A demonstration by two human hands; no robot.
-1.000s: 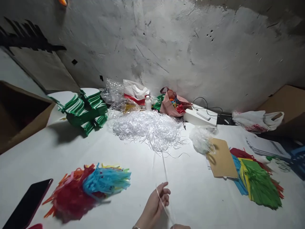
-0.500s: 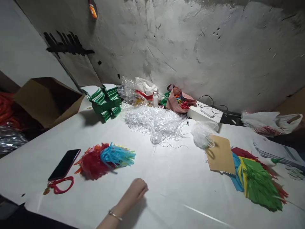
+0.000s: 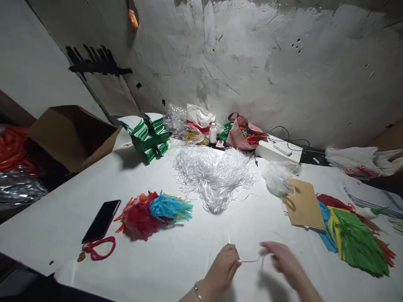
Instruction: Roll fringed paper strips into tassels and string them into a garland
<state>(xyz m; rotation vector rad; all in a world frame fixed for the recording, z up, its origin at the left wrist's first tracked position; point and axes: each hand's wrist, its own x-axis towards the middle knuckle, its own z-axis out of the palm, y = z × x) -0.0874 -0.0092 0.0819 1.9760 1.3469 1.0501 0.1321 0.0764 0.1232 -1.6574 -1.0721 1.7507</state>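
Note:
My left hand (image 3: 223, 268), with a silver bracelet on the wrist, is closed in a pinch on a thin white string (image 3: 250, 261) low in the middle of the head view. The string spans the short gap to my right hand (image 3: 285, 265), whose fingertips pinch near its other end; this hand is partly blurred. Both hands are just above the white table (image 3: 176, 268). Beyond them lies a loose heap of shiny white string (image 3: 214, 174). Left of my hands is a bundle of red and blue tissue-paper tassels (image 3: 143, 216).
A phone (image 3: 101, 221) and a red loop strap (image 3: 100, 249) lie at the left. Brown card (image 3: 304, 203) and green fringed paper (image 3: 359, 247) lie at the right. Green-and-white folded strips (image 3: 147, 136), a white bottle (image 3: 213, 133) and a pink bag (image 3: 241, 136) stand farther back.
My right hand has come into view, and the string now spans between both hands. My left hand has moved right. The heap's front strands reach closer; the whole view has shifted slightly.

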